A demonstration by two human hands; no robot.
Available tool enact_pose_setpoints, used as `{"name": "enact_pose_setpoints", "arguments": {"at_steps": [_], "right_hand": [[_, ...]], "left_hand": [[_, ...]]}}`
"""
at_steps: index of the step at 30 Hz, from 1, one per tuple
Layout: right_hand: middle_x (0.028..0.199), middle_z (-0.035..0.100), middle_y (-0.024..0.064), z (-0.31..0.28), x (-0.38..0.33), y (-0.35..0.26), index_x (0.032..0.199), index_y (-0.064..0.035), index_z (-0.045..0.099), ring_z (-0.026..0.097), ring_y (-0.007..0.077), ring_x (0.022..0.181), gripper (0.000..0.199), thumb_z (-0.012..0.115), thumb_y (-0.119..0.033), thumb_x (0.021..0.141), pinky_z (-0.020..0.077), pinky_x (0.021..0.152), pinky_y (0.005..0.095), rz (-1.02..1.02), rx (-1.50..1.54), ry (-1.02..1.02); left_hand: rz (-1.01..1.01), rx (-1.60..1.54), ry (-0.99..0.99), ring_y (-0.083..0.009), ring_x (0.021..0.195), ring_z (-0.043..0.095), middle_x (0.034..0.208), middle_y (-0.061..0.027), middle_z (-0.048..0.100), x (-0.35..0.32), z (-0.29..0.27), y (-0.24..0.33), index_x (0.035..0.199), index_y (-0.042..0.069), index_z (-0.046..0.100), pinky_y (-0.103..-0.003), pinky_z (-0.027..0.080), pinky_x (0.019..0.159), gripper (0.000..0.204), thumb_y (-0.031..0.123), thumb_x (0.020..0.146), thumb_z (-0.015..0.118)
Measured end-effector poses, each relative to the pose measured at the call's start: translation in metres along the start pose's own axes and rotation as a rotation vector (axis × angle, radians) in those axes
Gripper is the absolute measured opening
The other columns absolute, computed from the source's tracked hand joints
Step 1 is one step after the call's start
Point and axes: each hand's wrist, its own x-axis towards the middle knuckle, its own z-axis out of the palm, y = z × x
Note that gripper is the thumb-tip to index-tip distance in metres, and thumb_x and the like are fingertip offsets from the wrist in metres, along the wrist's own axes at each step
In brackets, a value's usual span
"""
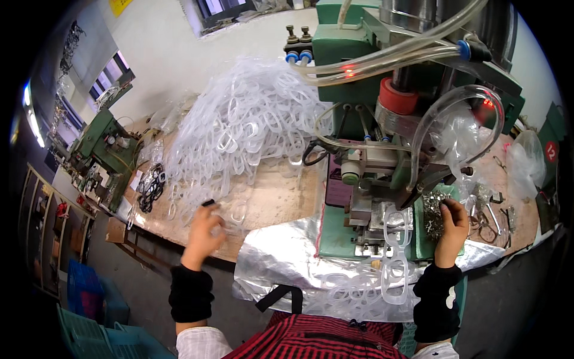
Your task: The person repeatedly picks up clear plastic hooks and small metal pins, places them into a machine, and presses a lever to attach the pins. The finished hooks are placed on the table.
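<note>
My left hand (205,230) reaches out over the wooden bench (272,200) and pinches a clear plastic eyeglass frame (234,216) at the near edge of a big heap of clear frames (248,128). My right hand (454,224) rests with fingers curled in a pile of small metal parts (433,209) beside the green press machine (382,119). One clear frame (397,226) lies on the machine's fixture. More clear frames (365,290) lie on a silver foil sheet (281,254) over my lap.
Clear hoses (382,60) loop around the machine. Dark frames (151,186) lie at the bench's left end, with another green machine (98,146) behind. Plastic bags (526,161) and small tools (493,209) sit at the right. Blue and green crates (89,311) stand on the floor.
</note>
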Motion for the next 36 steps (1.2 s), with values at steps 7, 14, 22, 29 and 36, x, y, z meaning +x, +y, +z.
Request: {"name": "enact_pose_setpoints", "arguments": {"at_steps": [7, 14, 22, 29, 36], "right_hand": [[0.099, 0.066, 0.0054, -0.036, -0.044, -0.011, 0.103, 0.0028, 0.065, 0.059, 0.0127, 0.093, 0.014, 0.063, -0.002, 0.090, 0.0459, 0.085, 0.0255, -0.028, -0.211, 0.089], [0.092, 0.067, 0.0070, 0.012, -0.034, -0.099, 0.099, 0.0030, 0.066, 0.061, 0.0152, 0.090, 0.020, 0.068, 0.005, 0.080, 0.0474, 0.083, 0.0274, -0.143, -0.199, -0.301], [0.102, 0.062, 0.0085, 0.069, -0.032, -0.090, 0.118, 0.0062, 0.051, 0.060, 0.0125, 0.093, 0.045, 0.070, 0.005, 0.078, 0.0475, 0.084, 0.0259, 0.026, 0.225, -0.210], [0.094, 0.064, 0.0064, 0.073, -0.034, -0.112, 0.128, 0.0066, 0.046, 0.059, 0.0103, 0.093, 0.053, 0.068, 0.006, 0.080, 0.0454, 0.083, 0.0234, 0.190, 0.381, -0.254], [0.123, 0.062, 0.0157, 0.059, -0.049, -0.134, 0.132, 0.0039, 0.048, 0.057, 0.0194, 0.114, 0.050, 0.063, 0.002, 0.085, 0.0443, 0.098, 0.0321, 0.112, 0.300, -0.365]], "left_hand": [[-0.255, -0.679, -0.275, -0.0248, 0.118, 0.056, 0.129, -0.0138, 0.063, 0.049, -0.037, 0.032, 0.078, 0.006, 0.062, -0.036, 0.039, 0.101, 0.013, 0.006, 0.076, 0.074], [-0.265, -1.559, 0.117, -0.0209, 0.076, 0.056, 0.074, -0.0075, 0.056, 0.081, 0.017, 0.109, 0.073, 0.010, 0.047, -0.035, 0.046, 0.079, 0.022, 0.017, 0.083, 0.065], [-0.415, -1.794, -0.211, -0.0117, 0.061, 0.040, 0.084, -0.0053, 0.047, 0.056, 0.076, 0.175, 0.136, 0.011, 0.039, -0.023, 0.039, 0.051, 0.052, 0.017, 0.088, 0.060], [-0.166, -1.986, -0.129, -0.0259, 0.084, 0.057, 0.095, -0.0163, 0.057, 0.071, 0.009, 0.249, 0.107, 0.002, 0.046, -0.039, 0.050, 0.070, 0.031, 0.033, 0.103, 0.041], [-0.254, -2.078, -1.197, -0.0358, 0.092, 0.068, 0.102, -0.0386, 0.062, 0.053, 0.001, 0.289, 0.095, 0.006, 0.042, -0.037, 0.057, 0.074, 0.035, 0.038, 0.106, 0.033]]}}
